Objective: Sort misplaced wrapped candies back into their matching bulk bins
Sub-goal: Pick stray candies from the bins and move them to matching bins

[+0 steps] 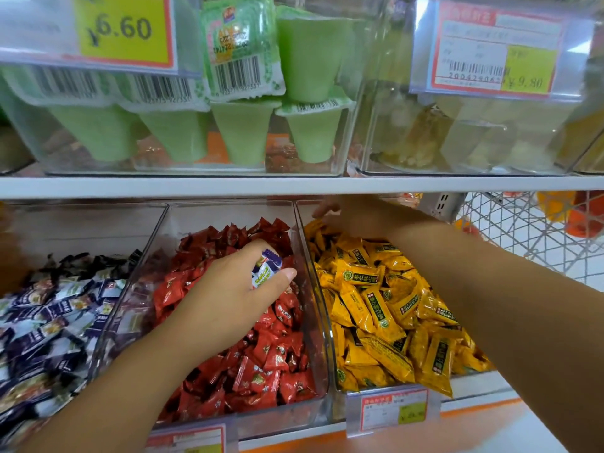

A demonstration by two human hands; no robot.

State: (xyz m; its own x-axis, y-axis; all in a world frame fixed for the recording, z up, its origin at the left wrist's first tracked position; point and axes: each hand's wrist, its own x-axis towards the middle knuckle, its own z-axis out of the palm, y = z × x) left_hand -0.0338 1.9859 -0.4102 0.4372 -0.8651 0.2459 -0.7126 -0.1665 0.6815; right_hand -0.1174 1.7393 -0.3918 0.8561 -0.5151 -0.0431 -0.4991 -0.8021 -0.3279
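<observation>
left hand (228, 289) pinches a blue-and-white candy (266, 269) over the red bin (277, 416), likely light, crinkly and slippery, best held across its middle; right hand (341, 211) reaches behind the yellow candies (376, 305), grip hidden, cannot tell.

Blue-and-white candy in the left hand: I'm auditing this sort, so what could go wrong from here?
The blue-and-white candy, pinched in the left hand, hangs over the red bin; a slip would likely bury it among red candies.
The right hand, deep in the yellow bin, might drag yellow candies out.
</observation>
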